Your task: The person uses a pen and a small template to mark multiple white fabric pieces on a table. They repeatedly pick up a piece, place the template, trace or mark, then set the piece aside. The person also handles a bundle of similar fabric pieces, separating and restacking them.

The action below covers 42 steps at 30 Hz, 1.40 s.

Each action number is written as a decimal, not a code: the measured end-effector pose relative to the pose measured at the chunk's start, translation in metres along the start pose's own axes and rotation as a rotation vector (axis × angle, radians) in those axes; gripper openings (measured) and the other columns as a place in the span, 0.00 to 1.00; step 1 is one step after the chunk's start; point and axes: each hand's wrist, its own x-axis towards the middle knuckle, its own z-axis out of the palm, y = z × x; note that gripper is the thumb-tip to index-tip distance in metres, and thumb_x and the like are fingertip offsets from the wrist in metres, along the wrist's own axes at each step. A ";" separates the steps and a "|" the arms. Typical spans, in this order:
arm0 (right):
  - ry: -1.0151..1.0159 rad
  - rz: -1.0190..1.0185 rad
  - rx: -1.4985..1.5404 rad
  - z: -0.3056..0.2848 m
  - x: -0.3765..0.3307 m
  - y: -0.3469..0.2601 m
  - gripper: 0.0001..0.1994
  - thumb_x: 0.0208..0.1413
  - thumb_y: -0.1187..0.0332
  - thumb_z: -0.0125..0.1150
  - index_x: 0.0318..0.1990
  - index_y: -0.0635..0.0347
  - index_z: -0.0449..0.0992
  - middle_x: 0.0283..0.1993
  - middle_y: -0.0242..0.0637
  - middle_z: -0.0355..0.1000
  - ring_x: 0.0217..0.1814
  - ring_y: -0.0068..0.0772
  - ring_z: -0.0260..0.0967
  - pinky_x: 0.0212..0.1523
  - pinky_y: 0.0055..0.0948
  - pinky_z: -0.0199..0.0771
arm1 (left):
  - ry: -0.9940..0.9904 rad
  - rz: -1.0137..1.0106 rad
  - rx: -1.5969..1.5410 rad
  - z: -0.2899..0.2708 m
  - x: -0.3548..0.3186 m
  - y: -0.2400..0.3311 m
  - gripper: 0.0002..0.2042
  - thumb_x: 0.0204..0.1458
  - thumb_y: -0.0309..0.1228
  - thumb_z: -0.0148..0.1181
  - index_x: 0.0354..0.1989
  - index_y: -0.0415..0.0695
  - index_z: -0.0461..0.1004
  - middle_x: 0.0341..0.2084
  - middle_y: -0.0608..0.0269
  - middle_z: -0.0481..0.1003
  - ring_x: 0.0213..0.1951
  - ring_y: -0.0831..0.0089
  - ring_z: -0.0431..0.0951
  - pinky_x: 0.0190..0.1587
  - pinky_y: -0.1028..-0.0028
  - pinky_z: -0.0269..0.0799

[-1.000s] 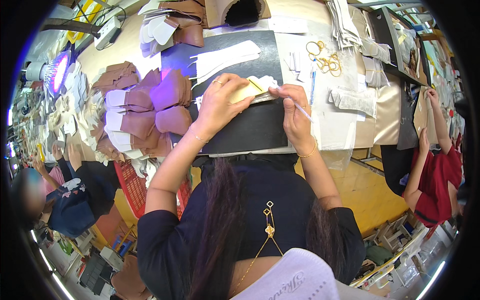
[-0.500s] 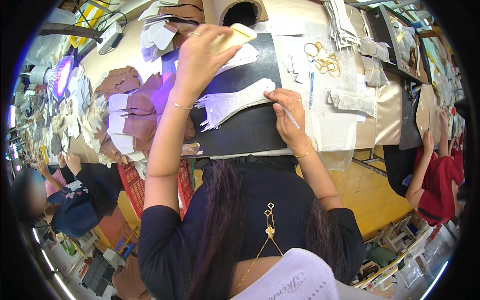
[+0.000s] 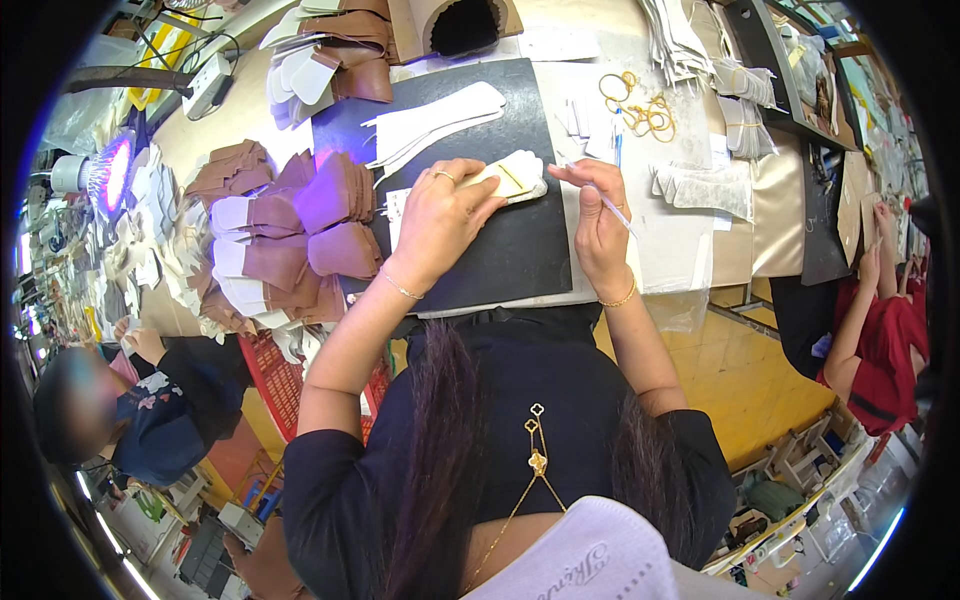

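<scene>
My left hand (image 3: 445, 218) presses a cream template (image 3: 512, 178) with a dark line on it onto a stack of white shaped pieces (image 3: 396, 204). The hand covers the middle of that stack. My right hand (image 3: 602, 225) grips a slim pale pen (image 3: 617, 213), its tip just to the right of the template's rounded end and apart from it. Beneath lies a black mat (image 3: 480, 268). Farther back on the mat rests another set of white pieces (image 3: 438, 122).
Brown and white pieces (image 3: 275, 245) are stacked to the left, beside a glowing lamp (image 3: 118, 172). Rubber bands (image 3: 652, 118), a blue pen (image 3: 617, 135) and more white pieces (image 3: 700, 190) lie to the right. A hollow block (image 3: 462, 28) stands behind. Other people sit on both sides.
My left hand has come down and nearer with the template, from raised above the mat onto the white stack. My right hand has let go of the stack's end and moved slightly right with the pen.
</scene>
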 end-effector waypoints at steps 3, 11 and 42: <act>0.078 0.100 0.101 0.006 -0.002 -0.003 0.09 0.70 0.67 0.52 0.46 0.61 0.75 0.43 0.41 0.77 0.50 0.40 0.72 0.54 0.35 0.70 | 0.044 -0.003 0.010 0.006 -0.003 0.003 0.11 0.45 0.32 0.74 0.36 0.44 0.84 0.40 0.59 0.80 0.41 0.60 0.79 0.44 0.64 0.74; -0.040 0.009 -0.085 0.003 0.003 -0.011 0.11 0.71 0.67 0.49 0.48 0.64 0.75 0.49 0.44 0.74 0.48 0.38 0.77 0.56 0.34 0.71 | 0.056 -0.026 0.014 0.010 -0.004 0.006 0.11 0.45 0.32 0.74 0.37 0.44 0.85 0.40 0.60 0.79 0.41 0.61 0.78 0.45 0.64 0.74; -0.127 -0.156 -0.126 0.006 0.005 -0.010 0.08 0.67 0.64 0.56 0.43 0.58 0.74 0.41 0.36 0.79 0.44 0.38 0.77 0.59 0.44 0.69 | 0.251 -0.068 -0.049 -0.028 0.055 -0.032 0.17 0.45 0.32 0.75 0.44 0.45 0.79 0.41 0.58 0.76 0.42 0.58 0.80 0.45 0.64 0.77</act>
